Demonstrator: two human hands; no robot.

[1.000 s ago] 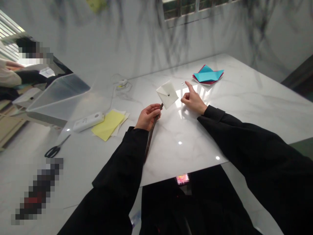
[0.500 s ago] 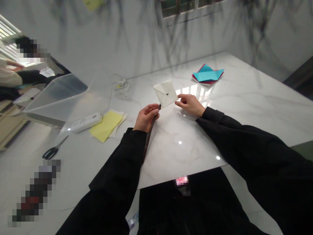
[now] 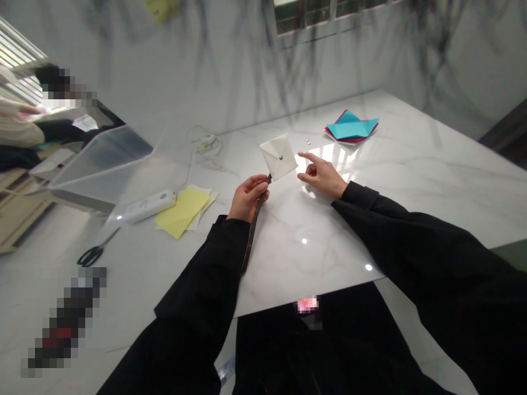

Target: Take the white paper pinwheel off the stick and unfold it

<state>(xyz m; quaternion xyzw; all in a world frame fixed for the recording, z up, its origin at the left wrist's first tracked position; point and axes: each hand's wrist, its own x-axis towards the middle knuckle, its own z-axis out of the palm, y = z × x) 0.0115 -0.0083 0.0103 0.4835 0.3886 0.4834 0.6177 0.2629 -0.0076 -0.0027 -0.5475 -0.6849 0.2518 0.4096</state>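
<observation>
My left hand (image 3: 249,197) is closed around a dark brown stick (image 3: 256,215), which slants down toward the table's front edge. At the top of the stick is a white paper pinwheel (image 3: 273,156), a folded square with a small round pin head at its middle. Just right of the paper, my right hand (image 3: 325,176) holds nothing. Its index finger points toward the paper's edge and the thumb is apart from it. A small gap seems to lie between fingertips and paper. Beyond them, tiny silvery beads (image 3: 308,142) lie on the table.
Blue and red folded papers (image 3: 352,127) are stacked at the back right of the marble table (image 3: 284,241). On the left are yellow paper (image 3: 181,213), a white power strip (image 3: 152,205), scissors (image 3: 93,254) and a clear plastic bin (image 3: 99,170). A person sits beyond the bin.
My right hand has come off the pinwheel's right corner, its index finger lifting and straightening away from the thumb. My left hand keeps its grip on the stick. The view has shifted slightly.
</observation>
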